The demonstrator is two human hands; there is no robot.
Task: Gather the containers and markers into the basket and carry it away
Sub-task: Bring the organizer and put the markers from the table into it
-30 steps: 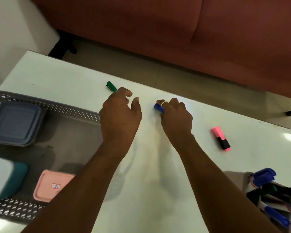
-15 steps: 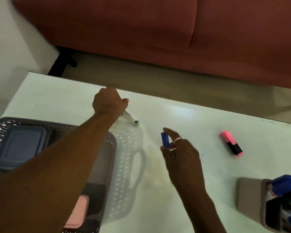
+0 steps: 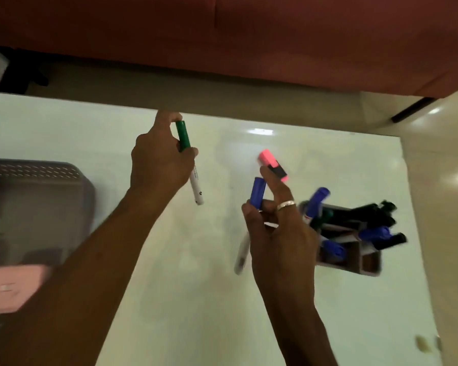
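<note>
I judge the green-capped marker (image 3: 189, 162) light, stiff and slick, best pinched mid-barrel; my left hand (image 3: 159, 159) grips it there above the table (image 3: 64, 128), cap toward 12 o'clock, long axis 12-to-6. My right hand (image 3: 278, 231) clasps the blue-capped marker (image 3: 257, 192) likewise, cap up; the pink highlighter (image 3: 273, 165) lies at its 12 o'clock, the basket (image 3: 35, 171) off at 9.

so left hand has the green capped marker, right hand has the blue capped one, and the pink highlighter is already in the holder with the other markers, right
Not quite. The head view shows the pink highlighter lying loose on the table, outside the holder. The rest holds: the left hand has the green capped marker and the right hand the blue capped one.
</note>
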